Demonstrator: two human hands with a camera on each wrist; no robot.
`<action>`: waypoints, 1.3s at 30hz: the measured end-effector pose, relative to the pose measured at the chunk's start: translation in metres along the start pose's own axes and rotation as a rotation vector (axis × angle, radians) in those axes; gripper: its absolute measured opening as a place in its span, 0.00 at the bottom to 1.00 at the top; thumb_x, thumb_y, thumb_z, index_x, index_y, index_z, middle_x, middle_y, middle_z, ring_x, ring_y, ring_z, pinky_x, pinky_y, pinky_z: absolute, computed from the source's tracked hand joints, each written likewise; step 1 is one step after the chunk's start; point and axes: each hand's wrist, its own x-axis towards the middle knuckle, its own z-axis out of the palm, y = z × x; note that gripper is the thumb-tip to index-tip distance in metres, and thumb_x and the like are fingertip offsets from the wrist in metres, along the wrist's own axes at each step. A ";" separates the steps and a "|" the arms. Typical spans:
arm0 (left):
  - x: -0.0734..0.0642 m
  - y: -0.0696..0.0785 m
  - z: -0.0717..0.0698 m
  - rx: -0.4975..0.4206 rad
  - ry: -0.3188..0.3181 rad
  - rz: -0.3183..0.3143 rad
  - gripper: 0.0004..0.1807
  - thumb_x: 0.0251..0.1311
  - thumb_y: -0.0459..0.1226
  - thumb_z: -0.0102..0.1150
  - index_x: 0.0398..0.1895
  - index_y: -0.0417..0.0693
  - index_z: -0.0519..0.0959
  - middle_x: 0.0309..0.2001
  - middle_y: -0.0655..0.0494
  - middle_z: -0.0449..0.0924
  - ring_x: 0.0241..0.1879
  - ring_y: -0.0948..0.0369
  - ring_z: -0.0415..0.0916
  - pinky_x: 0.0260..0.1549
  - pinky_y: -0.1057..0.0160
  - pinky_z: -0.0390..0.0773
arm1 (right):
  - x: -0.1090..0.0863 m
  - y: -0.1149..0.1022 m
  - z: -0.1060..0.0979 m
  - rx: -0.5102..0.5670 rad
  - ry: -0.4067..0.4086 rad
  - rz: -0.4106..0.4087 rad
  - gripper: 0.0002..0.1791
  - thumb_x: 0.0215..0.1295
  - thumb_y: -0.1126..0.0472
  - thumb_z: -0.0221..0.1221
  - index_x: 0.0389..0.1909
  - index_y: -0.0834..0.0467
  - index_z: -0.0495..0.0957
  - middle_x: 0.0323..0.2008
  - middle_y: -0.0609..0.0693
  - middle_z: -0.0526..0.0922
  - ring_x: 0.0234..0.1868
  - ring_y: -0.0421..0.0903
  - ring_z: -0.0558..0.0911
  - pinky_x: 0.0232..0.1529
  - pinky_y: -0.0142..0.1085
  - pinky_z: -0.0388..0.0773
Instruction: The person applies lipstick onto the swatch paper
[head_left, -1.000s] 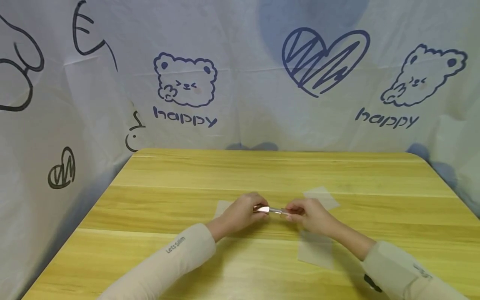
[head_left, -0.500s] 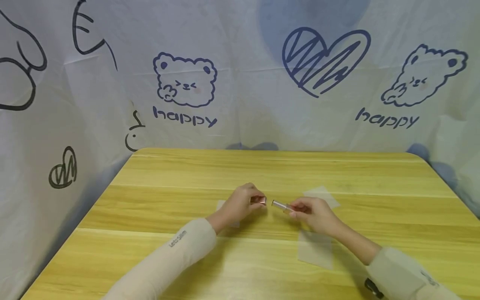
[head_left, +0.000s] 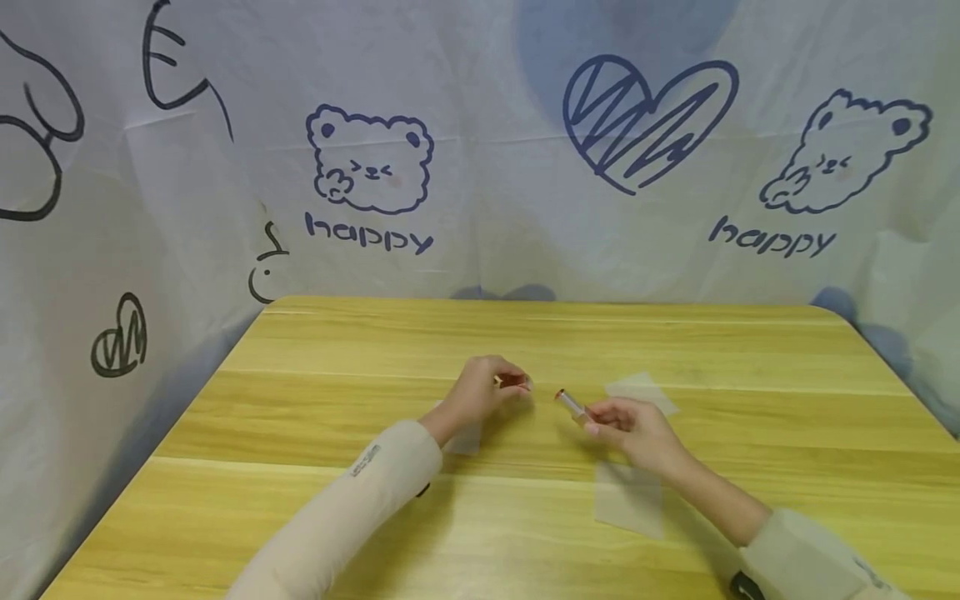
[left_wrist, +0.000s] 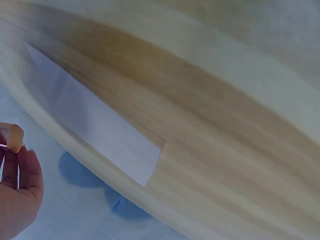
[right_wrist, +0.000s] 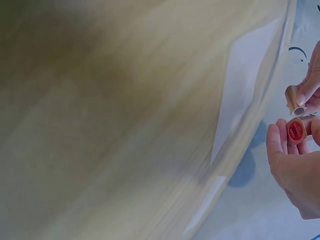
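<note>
My left hand (head_left: 480, 387) grips a small rose-gold lipstick cap (head_left: 514, 383) over the middle of the table. In the left wrist view the cap (left_wrist: 11, 137) shows at the left edge, above curled fingers. To its right, my right hand (head_left: 637, 429) pinches the base of an uncapped lipstick (head_left: 572, 404). Its silver tube tilts up and left, with a reddish tip. A clear gap separates tube and cap in the head view. The right wrist view shows the lipstick's red bottom label (right_wrist: 297, 131) and the cap's round opening (right_wrist: 299, 112).
White paper squares lie on the wood-grain table (head_left: 337, 350): one (head_left: 628, 500) in front of the right hand, one (head_left: 642, 392) behind it, and one (head_left: 462, 438) partly under the left wrist. A pale cloth (head_left: 487, 183) with drawings hangs behind the table.
Cap and tube were joined in line a second ago. They came apart; the left hand moved back and left with the cap, while the lipstick tilted upward and its reddish tip came into view.
</note>
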 end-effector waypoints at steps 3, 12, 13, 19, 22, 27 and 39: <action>0.004 -0.002 0.000 -0.020 0.003 -0.025 0.11 0.54 0.37 0.63 0.38 0.40 0.84 0.37 0.49 0.85 0.36 0.60 0.80 0.36 0.66 0.80 | -0.001 0.000 0.001 0.036 0.014 0.050 0.17 0.60 0.61 0.61 0.45 0.69 0.76 0.40 0.58 0.83 0.36 0.39 0.79 0.34 0.27 0.78; 0.012 -0.004 0.001 -0.063 -0.014 -0.067 0.14 0.55 0.36 0.62 0.41 0.35 0.82 0.40 0.44 0.84 0.38 0.55 0.82 0.36 0.67 0.81 | -0.004 -0.001 0.006 0.125 0.005 0.117 0.20 0.59 0.61 0.61 0.48 0.71 0.74 0.41 0.58 0.82 0.38 0.39 0.80 0.38 0.28 0.80; 0.013 -0.004 0.001 -0.056 -0.019 -0.067 0.14 0.55 0.35 0.62 0.41 0.34 0.82 0.40 0.44 0.84 0.38 0.55 0.82 0.36 0.66 0.82 | -0.004 -0.001 0.007 0.129 0.003 0.117 0.20 0.60 0.61 0.61 0.48 0.71 0.74 0.42 0.58 0.82 0.39 0.39 0.80 0.39 0.28 0.80; 0.018 -0.005 0.003 -0.058 -0.055 -0.095 0.11 0.54 0.32 0.63 0.38 0.33 0.81 0.37 0.43 0.83 0.36 0.54 0.82 0.35 0.68 0.81 | -0.003 -0.003 0.009 0.137 -0.001 0.111 0.21 0.60 0.60 0.61 0.49 0.71 0.73 0.42 0.59 0.82 0.39 0.41 0.80 0.39 0.29 0.80; 0.019 -0.005 0.005 -0.063 -0.077 -0.131 0.10 0.52 0.31 0.65 0.37 0.34 0.81 0.36 0.44 0.83 0.35 0.55 0.81 0.34 0.69 0.80 | -0.003 -0.004 0.009 0.155 -0.001 0.114 0.21 0.60 0.61 0.61 0.49 0.71 0.73 0.42 0.59 0.82 0.39 0.40 0.80 0.39 0.29 0.80; 0.018 -0.006 0.007 -0.065 -0.072 -0.187 0.11 0.50 0.32 0.66 0.36 0.33 0.81 0.37 0.43 0.83 0.37 0.54 0.80 0.37 0.67 0.80 | -0.004 -0.004 0.009 0.172 -0.002 0.108 0.22 0.60 0.61 0.61 0.49 0.72 0.73 0.42 0.59 0.81 0.39 0.39 0.79 0.40 0.29 0.80; 0.010 -0.006 0.008 -0.129 -0.026 -0.250 0.13 0.50 0.33 0.66 0.38 0.33 0.82 0.38 0.42 0.84 0.38 0.53 0.82 0.38 0.66 0.81 | -0.005 -0.005 0.011 0.166 0.014 0.121 0.22 0.60 0.61 0.61 0.49 0.71 0.73 0.43 0.59 0.81 0.39 0.39 0.79 0.40 0.30 0.80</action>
